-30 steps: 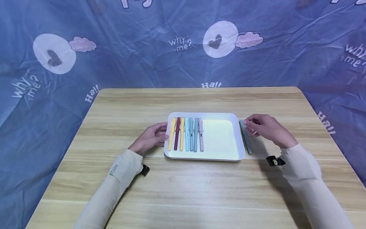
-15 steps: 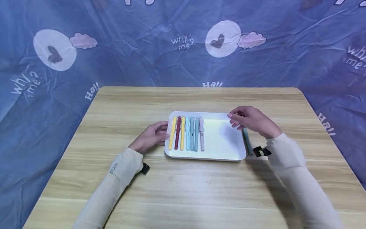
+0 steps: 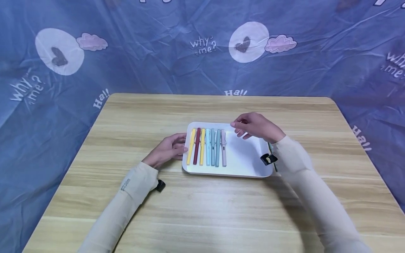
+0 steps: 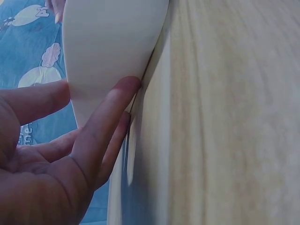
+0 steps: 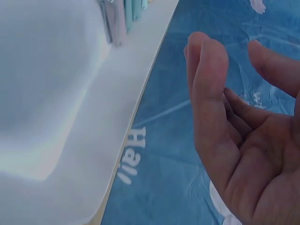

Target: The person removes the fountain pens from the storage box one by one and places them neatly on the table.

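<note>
A white tray (image 3: 243, 173) lies on the table, with a row of capped pens with clips along its left half. From the left they are a yellow pen (image 3: 191, 149), a dark red pen (image 3: 196, 147), another yellow one, several blue-green ones, and a lilac pen (image 3: 223, 151) at the row's right end. My left hand (image 3: 167, 150) touches the tray's left end, its fingertips (image 4: 127, 85) against the outer wall. Above the tray's far rim hovers my right hand (image 3: 254, 125), holding nothing; thumb and forefinger are apart in the right wrist view.
A teal pen (image 3: 275, 167) lies on the table just right of the tray, mostly hidden by my right sleeve. Wood-grain tabletop (image 3: 202, 214) surrounds the tray. A printed blue cloth (image 3: 152, 59) hangs behind the table.
My right hand has moved left from beside the teal pen, over the tray, to near the lilac pen's upper end. The left hand stays at the tray; the pens keep their places.
</note>
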Tool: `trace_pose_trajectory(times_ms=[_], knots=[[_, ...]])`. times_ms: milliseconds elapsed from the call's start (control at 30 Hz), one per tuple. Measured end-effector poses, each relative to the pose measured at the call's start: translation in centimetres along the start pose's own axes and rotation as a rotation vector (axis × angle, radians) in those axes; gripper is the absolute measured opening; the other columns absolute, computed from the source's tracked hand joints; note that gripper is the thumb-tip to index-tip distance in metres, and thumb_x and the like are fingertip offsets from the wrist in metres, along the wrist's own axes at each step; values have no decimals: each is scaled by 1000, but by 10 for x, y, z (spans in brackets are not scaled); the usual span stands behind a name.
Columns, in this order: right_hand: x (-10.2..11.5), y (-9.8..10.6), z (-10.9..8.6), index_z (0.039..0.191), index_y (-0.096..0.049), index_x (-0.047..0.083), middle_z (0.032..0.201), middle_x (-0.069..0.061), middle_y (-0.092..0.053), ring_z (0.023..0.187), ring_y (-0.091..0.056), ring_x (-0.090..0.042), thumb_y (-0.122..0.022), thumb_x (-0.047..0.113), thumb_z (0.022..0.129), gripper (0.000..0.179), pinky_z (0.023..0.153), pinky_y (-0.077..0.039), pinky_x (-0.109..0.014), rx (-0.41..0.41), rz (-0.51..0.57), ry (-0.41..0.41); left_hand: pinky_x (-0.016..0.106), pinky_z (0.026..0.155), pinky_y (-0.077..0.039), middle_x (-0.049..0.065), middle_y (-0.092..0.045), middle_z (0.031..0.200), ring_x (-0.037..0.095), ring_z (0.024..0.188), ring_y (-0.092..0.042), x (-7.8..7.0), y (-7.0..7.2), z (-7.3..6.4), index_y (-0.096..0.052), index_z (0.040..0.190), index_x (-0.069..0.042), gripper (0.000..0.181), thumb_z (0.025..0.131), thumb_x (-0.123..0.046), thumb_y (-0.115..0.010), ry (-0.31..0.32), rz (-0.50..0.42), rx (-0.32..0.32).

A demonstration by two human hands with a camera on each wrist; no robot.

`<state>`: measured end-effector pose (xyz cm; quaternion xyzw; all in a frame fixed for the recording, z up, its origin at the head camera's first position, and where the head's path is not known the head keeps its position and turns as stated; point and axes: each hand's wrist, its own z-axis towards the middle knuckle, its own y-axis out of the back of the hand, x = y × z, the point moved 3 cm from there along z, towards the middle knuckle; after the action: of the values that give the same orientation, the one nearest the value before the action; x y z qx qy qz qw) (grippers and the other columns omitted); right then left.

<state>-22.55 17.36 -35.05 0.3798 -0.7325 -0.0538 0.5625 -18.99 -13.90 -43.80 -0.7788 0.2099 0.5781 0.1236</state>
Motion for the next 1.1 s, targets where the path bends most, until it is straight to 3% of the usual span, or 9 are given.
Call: trace_pose_trajectory(times_ms=[433, 833, 1100], knots=[[5, -22, 29, 114, -65, -10, 102, -20, -70, 91, -70, -29, -64, 26, 106, 37, 84, -65, -42, 32, -86, -43, 42, 94, -62, 23, -40, 157, 41, 135, -51, -1, 0, -1, -28, 162, -2, 69, 102, -2, -63, -2, -28, 4], [-6, -29, 38, 101, -68, -6, 84, -11, -68, 73, -66, -18, -69, 28, 103, 34, 75, -64, -34, 66, -200, -99, 42, 94, -61, 24, -42, 157, 41, 136, -51, 1, 0, 4, -29, 161, 0, 68, 102, -1, -63, -12, -29, 11], [-12, -34, 41, 95, -68, -1, 80, -8, -68, 71, -67, -17, -72, 32, 101, 33, 73, -63, -33, 93, -291, -140, 42, 94, -61, 24, -41, 156, 41, 136, -51, 2, 1, 2, -30, 161, -1, 68, 102, -1, -62, 2, -36, 0]])
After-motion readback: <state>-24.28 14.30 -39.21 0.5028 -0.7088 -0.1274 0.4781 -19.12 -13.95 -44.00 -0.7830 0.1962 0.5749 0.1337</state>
